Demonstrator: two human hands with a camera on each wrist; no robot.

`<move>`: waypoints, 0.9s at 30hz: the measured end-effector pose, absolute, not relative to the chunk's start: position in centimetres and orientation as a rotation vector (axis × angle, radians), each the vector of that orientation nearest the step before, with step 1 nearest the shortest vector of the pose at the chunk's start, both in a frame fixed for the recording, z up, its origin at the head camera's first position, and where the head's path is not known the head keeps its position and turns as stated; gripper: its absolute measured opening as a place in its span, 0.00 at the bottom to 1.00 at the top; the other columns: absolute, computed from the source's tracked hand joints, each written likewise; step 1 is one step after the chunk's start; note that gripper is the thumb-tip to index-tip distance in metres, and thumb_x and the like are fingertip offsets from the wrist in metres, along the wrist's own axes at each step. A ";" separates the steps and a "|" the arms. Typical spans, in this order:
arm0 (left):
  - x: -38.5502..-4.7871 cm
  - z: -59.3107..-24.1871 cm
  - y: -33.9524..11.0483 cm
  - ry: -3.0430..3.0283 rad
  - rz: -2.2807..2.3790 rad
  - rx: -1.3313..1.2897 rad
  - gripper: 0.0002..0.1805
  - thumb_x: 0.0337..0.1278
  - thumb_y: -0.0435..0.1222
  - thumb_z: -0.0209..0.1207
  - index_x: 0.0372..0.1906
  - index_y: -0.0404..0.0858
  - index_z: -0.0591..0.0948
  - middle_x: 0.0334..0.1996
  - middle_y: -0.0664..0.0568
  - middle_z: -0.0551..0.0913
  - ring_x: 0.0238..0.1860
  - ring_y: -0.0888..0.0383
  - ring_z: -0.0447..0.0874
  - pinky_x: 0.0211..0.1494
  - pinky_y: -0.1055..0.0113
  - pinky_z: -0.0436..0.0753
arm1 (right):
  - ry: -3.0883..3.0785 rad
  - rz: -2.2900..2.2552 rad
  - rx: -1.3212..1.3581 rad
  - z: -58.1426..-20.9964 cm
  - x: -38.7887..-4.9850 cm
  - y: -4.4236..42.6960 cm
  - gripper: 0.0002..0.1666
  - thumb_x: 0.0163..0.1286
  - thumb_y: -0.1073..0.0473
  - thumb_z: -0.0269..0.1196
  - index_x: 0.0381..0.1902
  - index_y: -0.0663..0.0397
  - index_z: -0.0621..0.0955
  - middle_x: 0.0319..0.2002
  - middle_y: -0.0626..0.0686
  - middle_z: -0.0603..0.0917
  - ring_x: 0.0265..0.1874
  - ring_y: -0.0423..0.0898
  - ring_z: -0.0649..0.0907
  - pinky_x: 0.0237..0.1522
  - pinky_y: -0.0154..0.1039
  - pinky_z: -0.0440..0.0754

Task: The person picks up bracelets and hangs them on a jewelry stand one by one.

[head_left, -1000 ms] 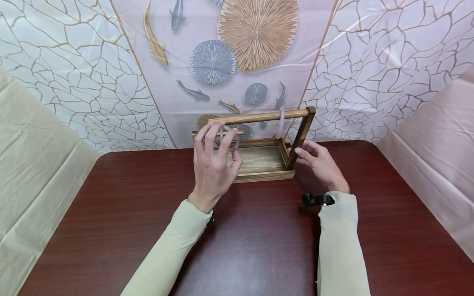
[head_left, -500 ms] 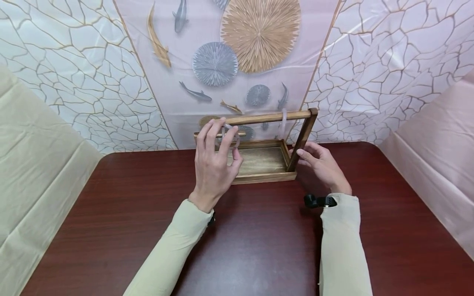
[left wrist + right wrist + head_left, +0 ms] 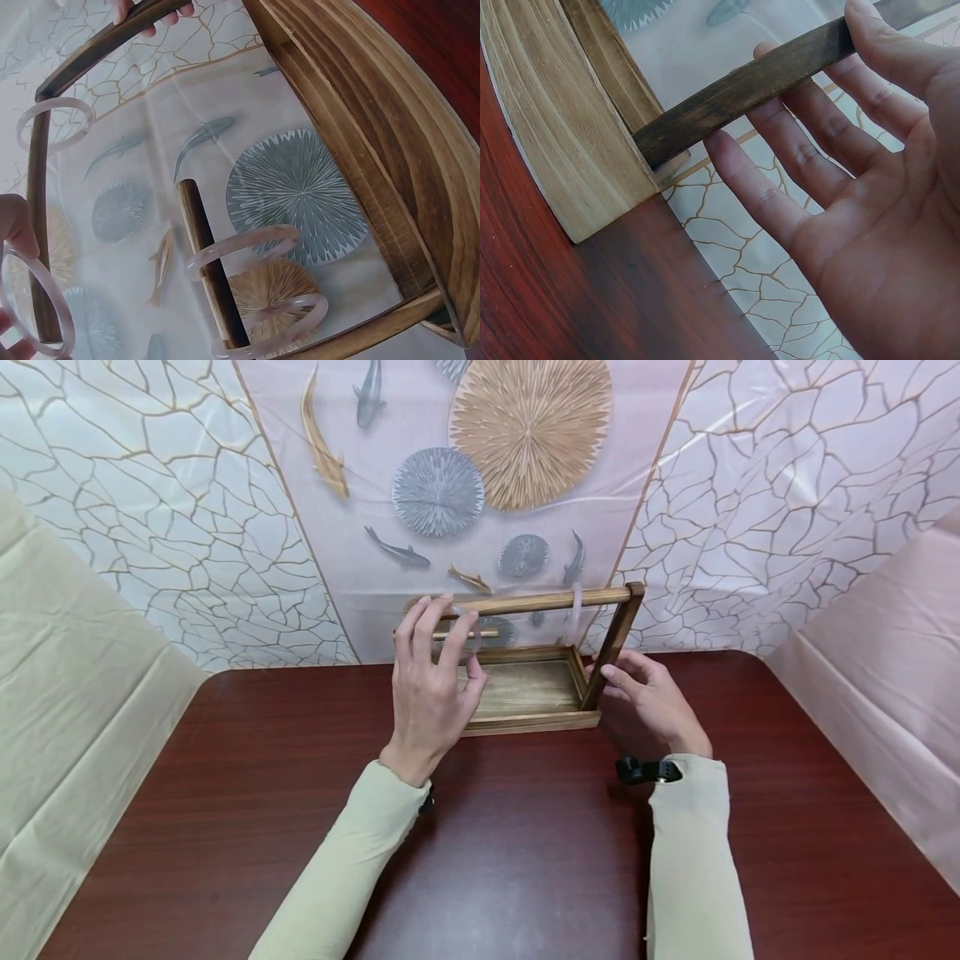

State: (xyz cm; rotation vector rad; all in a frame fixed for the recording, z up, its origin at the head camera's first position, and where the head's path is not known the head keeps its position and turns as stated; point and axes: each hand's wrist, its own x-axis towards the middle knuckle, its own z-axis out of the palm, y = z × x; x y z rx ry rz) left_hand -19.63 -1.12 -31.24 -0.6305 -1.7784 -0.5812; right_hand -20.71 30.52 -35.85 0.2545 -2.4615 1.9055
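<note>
A wooden bangle stand has a shallow tray base (image 3: 532,722), an upright post (image 3: 618,631) and a long upper bar (image 3: 540,602). My left hand (image 3: 429,689) pinches a pale translucent bangle (image 3: 67,319) at the bar's free end. In the left wrist view that ring overlaps the bar tip; whether the tip is inside it I cannot tell. Another pale bangle (image 3: 577,614) hangs on the upper bar near the post. Two more, a nearer bangle (image 3: 236,244) and a lower bangle (image 3: 319,311), circle the short lower bar (image 3: 196,217). My right hand (image 3: 654,702) holds the post between thumb and fingers.
The stand sits at the back of a dark red wooden table (image 3: 517,843), close to a patterned backdrop (image 3: 480,552). Beige cloth sides (image 3: 82,693) rise at left and right. A black strap (image 3: 647,770) circles the right wrist.
The left hand has shifted slightly left, and its bangle has turned, showing less of its ring from the head view. The right hand stays on the post.
</note>
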 end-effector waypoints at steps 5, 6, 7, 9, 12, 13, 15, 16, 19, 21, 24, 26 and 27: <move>-20.0 -30.9 -1.1 -1.782 -0.579 -0.643 0.30 0.46 0.23 0.62 0.60 0.37 0.78 0.64 0.38 0.75 0.68 0.37 0.70 0.72 0.51 0.74 | -2.433 1.925 0.277 -35.9 -20.8 30.5 0.24 0.79 0.52 0.58 0.62 0.65 0.74 0.47 0.45 0.82 0.48 0.35 0.86 0.54 0.29 0.84; -20.0 -30.8 -1.2 -1.786 -0.580 -0.647 0.30 0.47 0.23 0.62 0.60 0.37 0.78 0.65 0.38 0.74 0.68 0.37 0.70 0.72 0.51 0.73 | -2.431 1.927 0.280 -36.0 -20.8 30.5 0.24 0.79 0.52 0.58 0.61 0.64 0.74 0.47 0.45 0.82 0.48 0.35 0.86 0.53 0.29 0.84; -20.1 -30.8 -1.2 -1.789 -0.582 -0.650 0.30 0.47 0.23 0.62 0.60 0.37 0.78 0.65 0.38 0.74 0.68 0.38 0.70 0.72 0.51 0.73 | -2.429 1.929 0.282 -36.0 -20.9 30.5 0.23 0.79 0.52 0.58 0.61 0.64 0.74 0.47 0.45 0.82 0.48 0.35 0.86 0.53 0.29 0.84; -20.2 -30.7 -1.2 -1.797 -0.586 -0.656 0.30 0.46 0.23 0.62 0.61 0.37 0.78 0.65 0.38 0.74 0.68 0.38 0.70 0.73 0.51 0.72 | -2.423 1.936 0.280 -36.0 -20.9 30.5 0.23 0.78 0.52 0.59 0.61 0.63 0.75 0.48 0.45 0.82 0.48 0.35 0.86 0.53 0.29 0.84; -20.4 -30.8 -1.3 -1.813 -0.580 -0.661 0.30 0.47 0.24 0.62 0.61 0.37 0.78 0.66 0.39 0.73 0.68 0.38 0.69 0.73 0.51 0.72 | -2.428 1.929 0.280 -36.0 -20.9 30.6 0.23 0.78 0.51 0.59 0.61 0.62 0.75 0.48 0.44 0.83 0.48 0.35 0.87 0.53 0.30 0.84; -20.4 -30.8 -1.3 -1.817 -0.577 -0.661 0.30 0.47 0.24 0.62 0.61 0.37 0.77 0.66 0.38 0.73 0.68 0.38 0.69 0.73 0.51 0.72 | -2.424 1.935 0.280 -36.1 -20.9 30.6 0.22 0.78 0.52 0.59 0.61 0.61 0.75 0.48 0.45 0.83 0.48 0.35 0.86 0.54 0.30 0.84; -20.5 -30.8 -1.3 -1.822 -0.570 -0.661 0.30 0.47 0.24 0.63 0.61 0.37 0.77 0.66 0.38 0.73 0.68 0.38 0.69 0.73 0.51 0.72 | -2.424 1.937 0.290 -36.2 -20.9 30.7 0.21 0.78 0.51 0.59 0.61 0.58 0.76 0.49 0.46 0.83 0.49 0.35 0.86 0.54 0.30 0.84; -20.5 -30.8 -1.3 -1.825 -0.565 -0.662 0.30 0.47 0.24 0.63 0.61 0.37 0.77 0.66 0.39 0.73 0.68 0.38 0.69 0.73 0.51 0.72 | -2.422 1.939 0.293 -36.2 -20.9 30.7 0.20 0.78 0.51 0.59 0.60 0.57 0.77 0.49 0.46 0.83 0.49 0.35 0.86 0.54 0.30 0.84; -20.7 -30.9 -1.2 -1.826 -0.551 -0.673 0.30 0.47 0.23 0.63 0.61 0.37 0.77 0.66 0.38 0.73 0.68 0.37 0.69 0.72 0.52 0.73 | -2.416 1.945 0.302 -36.3 -21.0 30.7 0.17 0.78 0.51 0.59 0.59 0.52 0.78 0.50 0.48 0.82 0.50 0.35 0.85 0.54 0.30 0.84; -20.8 -30.9 -1.1 -1.829 -0.546 -0.682 0.30 0.48 0.23 0.61 0.61 0.37 0.77 0.66 0.38 0.73 0.67 0.37 0.69 0.72 0.52 0.74 | -2.410 1.950 0.304 -36.3 -21.0 30.7 0.17 0.78 0.51 0.59 0.58 0.50 0.78 0.51 0.49 0.82 0.50 0.35 0.85 0.54 0.30 0.84; -20.9 -30.9 -0.9 -1.838 -0.549 -0.692 0.29 0.49 0.24 0.60 0.61 0.37 0.76 0.66 0.38 0.73 0.67 0.36 0.69 0.72 0.53 0.73 | -2.409 1.949 0.309 -36.4 -21.0 30.7 0.17 0.78 0.51 0.59 0.59 0.51 0.78 0.51 0.50 0.82 0.50 0.35 0.85 0.54 0.30 0.84; -21.0 -30.9 -0.9 -1.848 -0.560 -0.692 0.29 0.49 0.24 0.60 0.61 0.37 0.76 0.66 0.38 0.73 0.68 0.37 0.69 0.73 0.53 0.72 | -2.418 1.935 0.316 -36.4 -21.0 30.7 0.18 0.78 0.51 0.59 0.59 0.52 0.78 0.51 0.50 0.83 0.50 0.35 0.86 0.54 0.30 0.84; -21.0 -30.8 -0.9 -1.854 -0.565 -0.692 0.29 0.49 0.24 0.61 0.61 0.37 0.76 0.67 0.38 0.73 0.69 0.37 0.68 0.74 0.53 0.72 | -2.423 1.929 0.320 -36.4 -21.0 30.7 0.18 0.78 0.51 0.59 0.59 0.52 0.77 0.52 0.51 0.83 0.50 0.35 0.86 0.54 0.30 0.84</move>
